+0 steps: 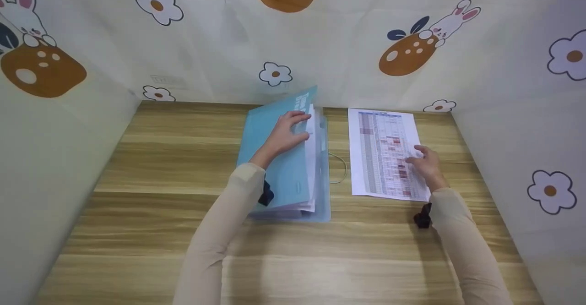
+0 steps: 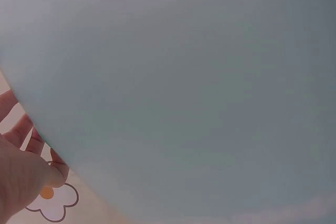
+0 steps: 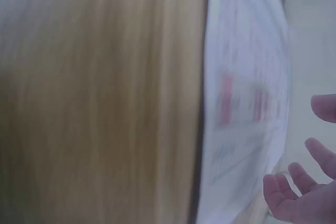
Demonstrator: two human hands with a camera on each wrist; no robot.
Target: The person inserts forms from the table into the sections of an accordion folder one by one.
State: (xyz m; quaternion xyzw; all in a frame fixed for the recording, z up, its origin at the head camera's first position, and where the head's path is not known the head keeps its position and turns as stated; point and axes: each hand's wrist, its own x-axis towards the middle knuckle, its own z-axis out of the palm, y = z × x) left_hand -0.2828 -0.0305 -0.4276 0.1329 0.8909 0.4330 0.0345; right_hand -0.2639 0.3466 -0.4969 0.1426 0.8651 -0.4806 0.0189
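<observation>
A light blue document folder (image 1: 274, 158) lies on the table, its front cover tilted up and white papers (image 1: 311, 158) showing along the right side. My left hand (image 1: 289, 133) is over the cover near its right edge, fingers extended. In the left wrist view the pale cover (image 2: 184, 98) fills most of the picture, with the fingers at its edge. A printed sheet (image 1: 382, 158) with a coloured table lies right of the folder. Over this sheet's right edge hovers my right hand (image 1: 428, 164), thumb and fingers apart, with nothing held between them in the right wrist view.
An elastic loop (image 1: 344, 167) sticks out from the folder's right side toward the sheet. The wooden table (image 1: 174, 167) is bounded by a patterned fabric wall (image 1: 219, 57) at the back and both sides. Dark wrist mounts (image 1: 423, 216) hang below the sleeves.
</observation>
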